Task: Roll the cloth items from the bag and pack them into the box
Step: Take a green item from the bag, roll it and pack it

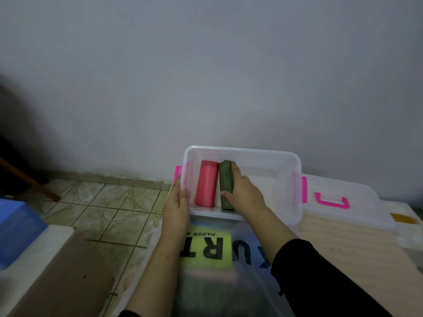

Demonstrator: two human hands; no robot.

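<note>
A clear plastic box point(283, 161) with pink latches stands on the wooden board near the wall. Inside it, at the left end, lies a pink rolled cloth point(206, 183). Right beside it lies a green rolled cloth point(225, 179), touching the pink one. My right hand point(243, 191) reaches into the box and is wrapped over the green roll. My left hand point(177, 202) grips the box's left wall from outside. A translucent plastic bag point(212, 259) with black letters on a yellow patch lies flat in front of the box, under my forearms.
The box's clear lid point(343, 195) with a pink handle lies to the right of the box. A white container point(409, 227) with something yellow sits beyond it. Tiled floor, a cardboard sheet point(68, 277) and a blue object point(18, 227) are at the left.
</note>
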